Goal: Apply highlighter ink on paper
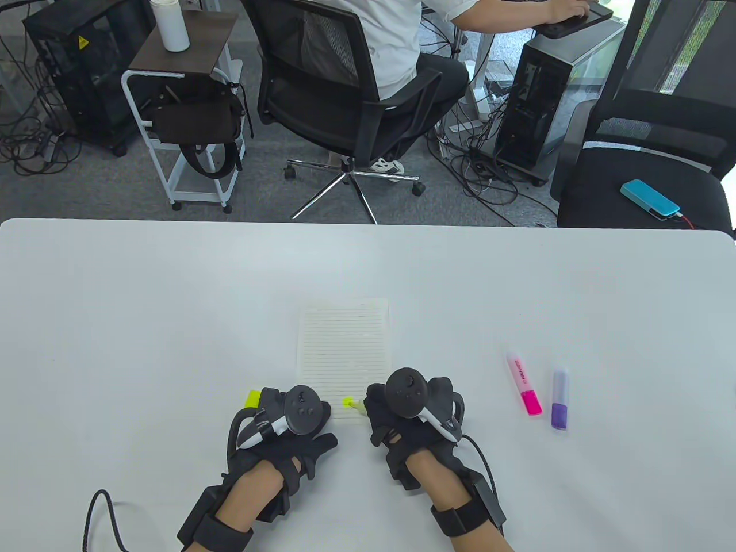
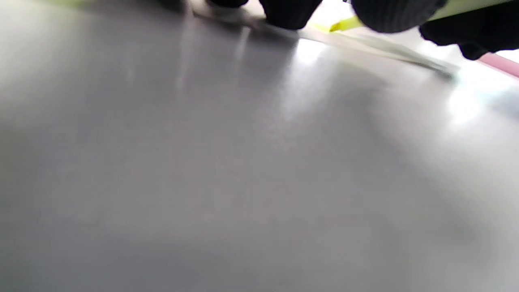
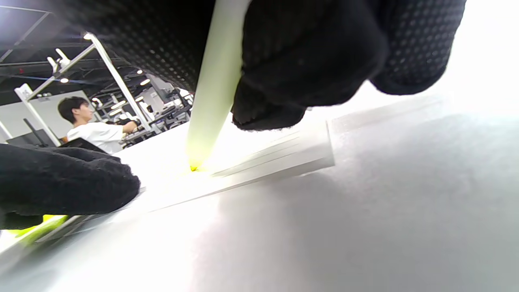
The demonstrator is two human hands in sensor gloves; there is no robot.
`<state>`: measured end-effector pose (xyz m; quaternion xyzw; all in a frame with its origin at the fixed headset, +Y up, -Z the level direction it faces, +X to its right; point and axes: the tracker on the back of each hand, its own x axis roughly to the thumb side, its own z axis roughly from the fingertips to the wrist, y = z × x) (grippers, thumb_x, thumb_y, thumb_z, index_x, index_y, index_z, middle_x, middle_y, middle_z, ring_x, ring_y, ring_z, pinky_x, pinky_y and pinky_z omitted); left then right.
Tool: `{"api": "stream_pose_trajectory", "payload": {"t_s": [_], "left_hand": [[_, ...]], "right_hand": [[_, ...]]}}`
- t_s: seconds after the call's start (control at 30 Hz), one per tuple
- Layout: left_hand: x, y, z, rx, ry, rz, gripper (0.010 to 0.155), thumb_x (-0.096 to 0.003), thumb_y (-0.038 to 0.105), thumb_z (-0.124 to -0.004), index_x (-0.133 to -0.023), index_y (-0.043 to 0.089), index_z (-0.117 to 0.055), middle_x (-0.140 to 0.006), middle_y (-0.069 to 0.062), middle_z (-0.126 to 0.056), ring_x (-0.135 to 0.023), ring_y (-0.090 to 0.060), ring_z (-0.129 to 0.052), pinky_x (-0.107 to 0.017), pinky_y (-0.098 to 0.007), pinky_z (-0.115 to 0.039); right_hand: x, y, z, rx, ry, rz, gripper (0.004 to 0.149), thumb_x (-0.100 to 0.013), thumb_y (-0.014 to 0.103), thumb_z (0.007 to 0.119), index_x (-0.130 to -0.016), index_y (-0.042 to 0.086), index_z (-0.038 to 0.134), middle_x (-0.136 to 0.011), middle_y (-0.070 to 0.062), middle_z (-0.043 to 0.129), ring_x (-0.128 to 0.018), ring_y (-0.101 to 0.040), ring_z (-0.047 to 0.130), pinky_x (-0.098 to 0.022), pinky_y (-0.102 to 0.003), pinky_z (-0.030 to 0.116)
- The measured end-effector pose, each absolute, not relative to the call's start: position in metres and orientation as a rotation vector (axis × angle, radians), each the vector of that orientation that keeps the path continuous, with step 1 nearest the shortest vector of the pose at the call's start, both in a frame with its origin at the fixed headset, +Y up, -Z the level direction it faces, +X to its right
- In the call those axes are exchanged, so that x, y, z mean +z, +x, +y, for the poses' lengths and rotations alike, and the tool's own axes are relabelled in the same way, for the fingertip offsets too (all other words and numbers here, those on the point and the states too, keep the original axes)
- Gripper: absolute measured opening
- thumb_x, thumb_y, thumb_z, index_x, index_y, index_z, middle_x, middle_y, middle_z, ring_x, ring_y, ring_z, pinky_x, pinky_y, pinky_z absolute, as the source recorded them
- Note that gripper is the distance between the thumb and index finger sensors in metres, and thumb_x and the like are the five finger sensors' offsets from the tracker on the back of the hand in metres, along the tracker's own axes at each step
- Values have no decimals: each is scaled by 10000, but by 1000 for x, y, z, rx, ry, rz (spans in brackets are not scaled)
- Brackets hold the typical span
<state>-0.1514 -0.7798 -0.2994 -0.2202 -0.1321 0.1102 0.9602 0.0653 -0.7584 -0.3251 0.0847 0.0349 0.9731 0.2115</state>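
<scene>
Left hand [image 1: 287, 422] grips the yellow cap [image 1: 253, 397] beside the paper [image 1: 344, 351], right hand [image 1: 411, 417] pinches the highlighter [image 3: 213, 85]; best drag its tip flat and slow

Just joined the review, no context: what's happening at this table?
A person in sensor gloves is highlighting. The right hand grips a yellow highlighter, tip on the near edge of the lined paper. The left hand rests at the paper's near left corner beside the yellow cap. Pink and purple highlighters lie capped to the right.
</scene>
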Motion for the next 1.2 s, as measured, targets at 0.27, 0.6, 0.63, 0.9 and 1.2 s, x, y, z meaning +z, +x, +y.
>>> {"api": "stream_pose_trajectory", "payload": {"t_s": [0.27, 0.6, 0.63, 0.9, 1.2], "left_hand": [[-299, -151, -780, 223, -446, -268, 711, -458, 603, -641, -1082, 289, -509, -1175, -67, -314, -1037, -495, -380, -711, -668, -394], [-300, -151, -780, 222, -446, -268, 710, -459, 604, -639, -1083, 291, -507, -1176, -65, -312, -1039, -492, -378, -712, -667, -394], [-300, -151, -780, 223, -446, -268, 711, -459, 604, -638, -1083, 291, -505, -1176, -65, -310, -1039, -492, -378, -712, -667, -393], [-300, -151, -781, 221, -446, -268, 710, -459, 603, -639, -1083, 291, -506, -1176, -63, -311, -1038, -494, -379, -711, -667, -395], [-300, -151, -781, 220, -447, -268, 711, -459, 605, -638, -1083, 292, -504, -1176, -64, -311, -1038, -493, -378, -711, -668, -394]], "right_hand": [[-322, 59, -759, 2697, 280, 105, 396, -484, 353, 842, -808, 138, 914, -575, -159, 1001, -253, -286, 970, -436, -553, 801], [-321, 55, -758, 2717, 284, 114, 396, -487, 353, 837, -809, 136, 910, -580, -158, 998, -257, -286, 969, -438, -554, 799], [-320, 56, -756, 2724, 266, 102, 395, -486, 350, 838, -807, 131, 912, -574, -159, 1000, -253, -285, 969, -435, -555, 799], [-320, 56, -758, 2703, 287, 95, 401, -486, 353, 838, -818, 138, 905, -590, -166, 995, -266, -290, 969, -442, -558, 794], [-321, 57, -759, 2674, 278, 110, 395, -489, 344, 834, -817, 136, 903, -592, -163, 992, -269, -290, 967, -444, -558, 792]]}}
